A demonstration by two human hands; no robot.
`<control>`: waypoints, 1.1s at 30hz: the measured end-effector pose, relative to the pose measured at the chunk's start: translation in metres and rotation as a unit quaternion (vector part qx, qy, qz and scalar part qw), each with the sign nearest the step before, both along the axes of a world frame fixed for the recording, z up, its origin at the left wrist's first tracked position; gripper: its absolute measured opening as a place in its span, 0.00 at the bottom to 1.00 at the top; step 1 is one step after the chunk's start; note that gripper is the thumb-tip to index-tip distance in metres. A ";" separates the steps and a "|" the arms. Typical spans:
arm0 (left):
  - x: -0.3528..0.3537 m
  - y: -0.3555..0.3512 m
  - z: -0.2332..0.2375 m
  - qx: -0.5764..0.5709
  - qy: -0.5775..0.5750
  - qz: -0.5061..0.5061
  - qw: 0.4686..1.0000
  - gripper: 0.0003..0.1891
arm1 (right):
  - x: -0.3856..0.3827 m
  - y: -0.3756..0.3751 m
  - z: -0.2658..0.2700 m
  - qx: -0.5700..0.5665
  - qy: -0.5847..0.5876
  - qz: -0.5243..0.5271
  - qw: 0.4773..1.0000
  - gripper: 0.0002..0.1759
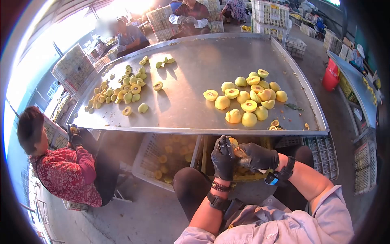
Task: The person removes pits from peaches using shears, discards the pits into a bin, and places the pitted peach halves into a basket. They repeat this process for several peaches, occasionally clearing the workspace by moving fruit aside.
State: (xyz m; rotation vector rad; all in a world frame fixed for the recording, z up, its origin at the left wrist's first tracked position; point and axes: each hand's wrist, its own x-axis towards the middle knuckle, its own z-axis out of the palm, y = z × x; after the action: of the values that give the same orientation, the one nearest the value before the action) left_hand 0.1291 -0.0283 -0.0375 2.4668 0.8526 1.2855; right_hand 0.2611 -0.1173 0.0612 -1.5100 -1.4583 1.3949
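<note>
Just below the near edge of the metal table [191,61], my left hand [223,157], in a black glove, is closed around a piece of yellow fruit [233,142]. My right hand [260,157], gloved too, meets it with fingers closed; a small pale part shows beneath them, but I cannot make out what it holds. A group of halved yellow fruits [248,105] lies on the table ahead of my hands. Farther left is a second pile of greenish-yellow halves [128,87].
Crates with fruit [140,162] stand under the table. At the left sits a co-worker in a red patterned top [69,175]. Other people work beyond the far edge. Stacked crates [270,14], a red bin [331,75] and another table [357,89] stand farther off.
</note>
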 end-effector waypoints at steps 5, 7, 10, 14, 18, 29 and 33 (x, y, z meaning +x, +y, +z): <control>0.001 -0.006 -0.002 0.015 0.013 0.017 1.000 0.35 | -0.002 0.003 -0.038 0.195 -0.144 -0.008 0.970 0.17; 0.001 -0.008 -0.002 -0.037 -0.029 0.007 0.999 0.29 | -0.004 0.002 -0.042 0.239 -0.213 -0.010 0.947 0.18; 0.005 -0.009 0.000 -0.098 -0.079 -0.005 0.992 0.18 | -0.006 -0.001 -0.022 0.138 -0.185 -0.014 0.973 0.18; 0.003 -0.006 0.006 0.008 -0.023 0.014 1.000 0.17 | -0.006 -0.002 -0.006 0.062 -0.004 -0.012 0.998 0.17; 0.002 -0.005 0.003 0.002 -0.038 -0.020 0.999 0.15 | 0.001 0.001 -0.044 0.199 -0.027 0.001 0.980 0.15; 0.003 -0.011 0.021 -0.318 -0.238 -0.095 0.913 0.19 | -0.014 0.002 -0.049 0.284 -0.263 -0.065 0.920 0.20; 0.003 -0.007 0.009 -0.244 -0.150 -0.042 0.957 0.17 | -0.011 0.003 -0.051 0.208 -0.155 -0.039 0.965 0.14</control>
State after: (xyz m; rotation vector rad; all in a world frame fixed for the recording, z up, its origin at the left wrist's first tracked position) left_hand 0.1324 -0.0354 -0.0289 1.8511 0.8508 1.2018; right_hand 0.2505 -0.1147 0.0106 -1.5289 -1.7282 0.7606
